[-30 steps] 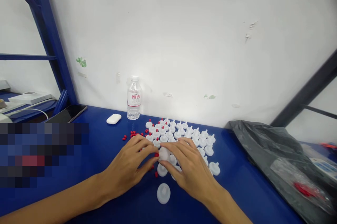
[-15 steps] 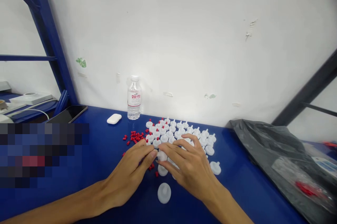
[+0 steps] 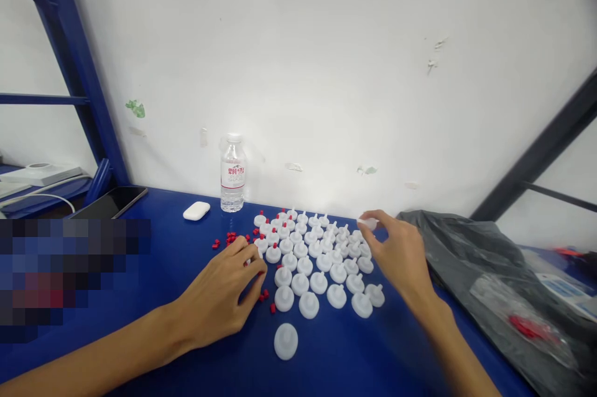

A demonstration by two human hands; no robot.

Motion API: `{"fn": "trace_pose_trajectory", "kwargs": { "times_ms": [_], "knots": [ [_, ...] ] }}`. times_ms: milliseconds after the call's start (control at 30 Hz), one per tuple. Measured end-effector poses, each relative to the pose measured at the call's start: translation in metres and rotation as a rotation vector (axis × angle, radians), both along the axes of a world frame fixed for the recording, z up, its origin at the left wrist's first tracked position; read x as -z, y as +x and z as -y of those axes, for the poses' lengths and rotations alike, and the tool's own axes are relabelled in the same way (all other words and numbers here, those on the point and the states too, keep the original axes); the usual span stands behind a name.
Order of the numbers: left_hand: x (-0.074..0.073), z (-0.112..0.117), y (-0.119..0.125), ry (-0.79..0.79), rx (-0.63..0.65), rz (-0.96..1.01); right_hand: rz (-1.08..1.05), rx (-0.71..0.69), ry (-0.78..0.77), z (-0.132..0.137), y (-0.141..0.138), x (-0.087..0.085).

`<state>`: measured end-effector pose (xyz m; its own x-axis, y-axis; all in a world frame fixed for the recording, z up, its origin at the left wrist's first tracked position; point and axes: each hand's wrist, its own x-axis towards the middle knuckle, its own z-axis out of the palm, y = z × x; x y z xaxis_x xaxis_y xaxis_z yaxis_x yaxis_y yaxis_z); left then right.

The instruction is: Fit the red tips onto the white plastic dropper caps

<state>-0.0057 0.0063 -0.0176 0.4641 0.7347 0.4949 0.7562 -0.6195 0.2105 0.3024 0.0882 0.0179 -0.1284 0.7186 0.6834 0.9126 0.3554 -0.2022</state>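
Note:
My right hand (image 3: 396,251) is raised at the far right corner of the white parts, pinching a white disc-shaped part (image 3: 370,223) between thumb and fingers. My left hand (image 3: 222,291) is low over the table, fingers curled in toward the thumb beside the small red caps (image 3: 231,238); whatever its fingertips hold is hidden. Several white round parts with a thin stem (image 3: 305,266) stand in a cluster between both hands. Some at the cluster's left carry a red cap on the stem (image 3: 273,252). One white part (image 3: 286,341) lies apart, nearest me.
A water bottle (image 3: 232,173) stands against the wall, with a white case (image 3: 196,211) beside it. Farther left is a phone (image 3: 109,203) near the blue frame (image 3: 86,67). On the right, a grey plastic bag (image 3: 466,254) bears a clear bag with red pieces (image 3: 527,322).
My hands were together over the cluster and have parted. The right went right and away from me with a white part; the left drew back left to the red caps. The view shifted slightly.

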Motion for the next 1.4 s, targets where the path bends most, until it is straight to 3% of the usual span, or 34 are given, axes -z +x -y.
{"fn": "trace_pose_trajectory", "kwargs": {
  "times_ms": [100,233,433,667,867,1133,1400],
  "knots": [
    [0.006,-0.001,0.0,-0.022,-0.028,-0.049,-0.015,0.083,-0.202,-0.002,0.009,0.0],
    [0.007,-0.003,-0.003,-0.051,-0.049,-0.107,0.007,0.142,-0.311,-0.004,0.028,0.001],
    [0.007,-0.007,-0.004,-0.024,-0.078,-0.157,0.082,0.083,-0.612,-0.002,0.038,0.002],
    [0.009,-0.008,-0.003,-0.043,-0.1,-0.216,0.087,0.061,-0.705,0.004,0.04,-0.013],
    [0.012,-0.008,-0.003,-0.067,-0.107,-0.242,0.103,0.038,-0.844,0.006,0.044,-0.011],
    [0.011,-0.009,-0.003,-0.078,-0.106,-0.237,-0.031,-0.023,-0.711,0.003,0.046,-0.015],
    [0.01,-0.007,-0.003,-0.094,-0.118,-0.226,0.068,-0.113,-1.021,0.011,0.048,-0.021]
  ]
}}
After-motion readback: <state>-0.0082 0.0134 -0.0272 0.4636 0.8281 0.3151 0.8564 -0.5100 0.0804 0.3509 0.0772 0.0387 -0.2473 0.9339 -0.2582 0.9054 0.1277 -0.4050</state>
